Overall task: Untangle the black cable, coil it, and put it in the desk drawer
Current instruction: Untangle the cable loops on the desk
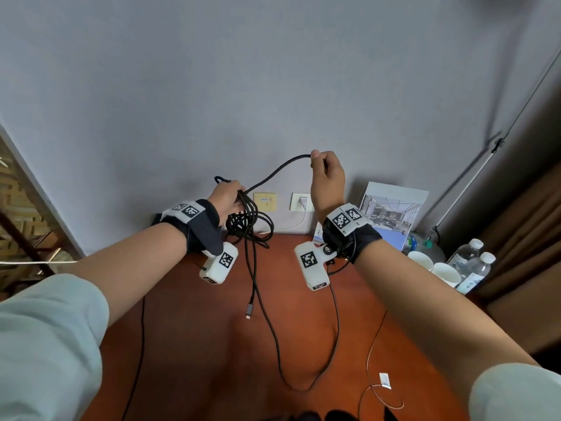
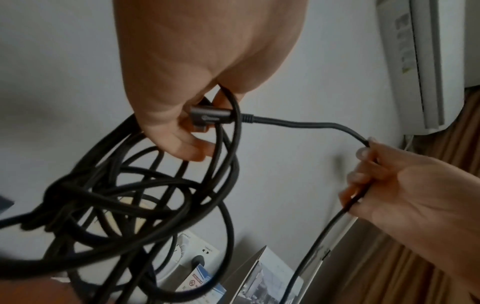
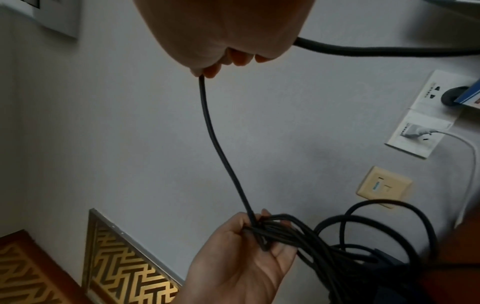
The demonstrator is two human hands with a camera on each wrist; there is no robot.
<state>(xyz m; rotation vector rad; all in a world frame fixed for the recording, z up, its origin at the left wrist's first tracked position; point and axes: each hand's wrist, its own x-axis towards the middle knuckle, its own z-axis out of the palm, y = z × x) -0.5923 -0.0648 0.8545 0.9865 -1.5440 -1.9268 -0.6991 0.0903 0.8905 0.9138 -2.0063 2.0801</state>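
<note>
Both hands raised above the table (image 1: 212, 344), centre of the head view, each gripping the same black cable (image 1: 274, 171).

Left hand (image 1: 226, 194): fingers curled round a bundle of tangled loops; loop count unreadable. Left wrist view shows one dark connector (image 2: 211, 116) tucked under its fingers, cable exiting right.

Right hand (image 1: 326, 177): higher and to the right, fingers closed on a single strand. That strand runs taut-ish from the bundle up to the right hand.

Below the left hand the loops hang just over the table's far edge. Two strands drop lower: one ends in a free plug (image 1: 249, 311) mid-frame, the other sweeps in a long bend toward lower centre. So 2 connectors visible in total.

Rest:
- 3 wall plates on the grey wall behind the hands: 1 beige (image 1: 265, 202), 1 white with a white plug in it (image 1: 300, 202), plus a second white socket (image 3: 439, 90) seen only in the wrist views.
- 1 upright booklet (image 1: 391, 212) at right, against the wall.
- 2 paper cups (image 1: 420, 259), 2 water bottles (image 1: 466, 253) at the right edge.
- 1 thin white wire with tag (image 1: 385, 380) lower right on the table.
- 1 air conditioner (image 2: 420, 61), upper right of the left wrist view.
</note>
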